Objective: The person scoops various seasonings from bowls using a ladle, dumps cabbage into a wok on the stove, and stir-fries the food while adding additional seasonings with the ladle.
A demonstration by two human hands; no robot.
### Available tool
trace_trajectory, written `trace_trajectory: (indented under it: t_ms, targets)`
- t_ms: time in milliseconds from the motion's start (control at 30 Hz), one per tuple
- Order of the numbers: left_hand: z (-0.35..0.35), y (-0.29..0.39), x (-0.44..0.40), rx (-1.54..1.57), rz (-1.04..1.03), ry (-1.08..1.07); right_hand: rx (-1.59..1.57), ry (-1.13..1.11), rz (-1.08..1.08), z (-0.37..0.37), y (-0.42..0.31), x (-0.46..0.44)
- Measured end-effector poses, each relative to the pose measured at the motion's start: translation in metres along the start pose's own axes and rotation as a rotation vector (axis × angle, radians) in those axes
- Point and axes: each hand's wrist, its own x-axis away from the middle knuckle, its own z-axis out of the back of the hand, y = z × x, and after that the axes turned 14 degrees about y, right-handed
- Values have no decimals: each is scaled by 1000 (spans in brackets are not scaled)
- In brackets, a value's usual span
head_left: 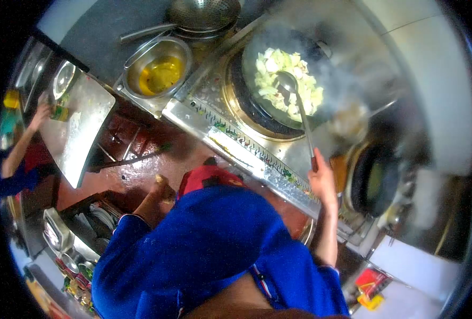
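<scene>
My right hand (321, 181) is closed around the dark red grip of a long-handled ladle (303, 114). The ladle's bowl rests among pale green and white chopped vegetables (270, 66), which look like cabbage. They lie in a steaming wok (251, 58) on the stove burner. Low beside my body, near the red cloth at my waist, is my left hand (162, 194). Its fingers are dim and partly hidden, and I cannot make out whether they hold anything.
Yellow oil fills part of a metal basin (131, 80) left of the wok, with a perforated strainer (204, 13) behind it. A second dark wok (375, 178) sits on the right. At far left, a co-worker's hand (42, 112) is by a steel table (90, 122). The red floor (156, 151) looks wet.
</scene>
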Motion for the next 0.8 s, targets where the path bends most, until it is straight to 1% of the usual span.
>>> trace_trajectory:
  t_ms: [33,67,133,167,200,267,300,367,400,433,467,500,533,567,667,700,733,767,800]
  targets:
    - [-2,-6,-13,213,22,53,-29,64,75,3,2,-10]
    - [-6,-9,-22,422,48,105,-50,116,84,-2,0,-18]
    - [-47,5,-12,-95,-180,199,-82,210,98,-14,1,-31]
    - [-63,7,-2,-351,-288,244,-55,308,143,-27,-6,-33]
    - [-59,9,-2,-332,-265,282,-35,202,2,-29,-27,-32]
    - [-54,18,-4,-328,-275,347,77,203,112,-52,-21,-33]
    - [-60,21,-1,-323,-267,359,46,174,87,-41,-28,-30]
    - [-81,27,15,-331,-206,317,-9,106,35,-5,-42,-21]
    - [-93,30,23,-361,-174,307,-34,171,82,-5,-26,-15]
    - [-151,34,61,-691,-233,534,-59,237,154,-9,-15,-7]
    - [-127,33,50,-713,-273,586,-85,307,229,-11,-7,-2]
    - [-84,28,30,-733,-315,636,-52,325,257,-16,-8,5]
    - [-60,23,16,-752,-355,687,-18,341,286,-24,-14,11]
    - [-58,19,9,-1069,-392,649,77,187,117,-25,-29,13]
    - [-54,13,1,-2016,-474,463,31,99,-51,-27,-48,6]
    - [-49,13,2,-2035,-474,461,-11,176,51,-26,-39,7]
    - [-53,11,2,-1956,-454,468,-50,139,-52,-17,-50,10]
    - [-54,12,8,-1859,-445,501,-81,218,107,-33,-24,5]
    - [-54,12,15,-1762,-435,535,-55,245,121,-33,-28,14]
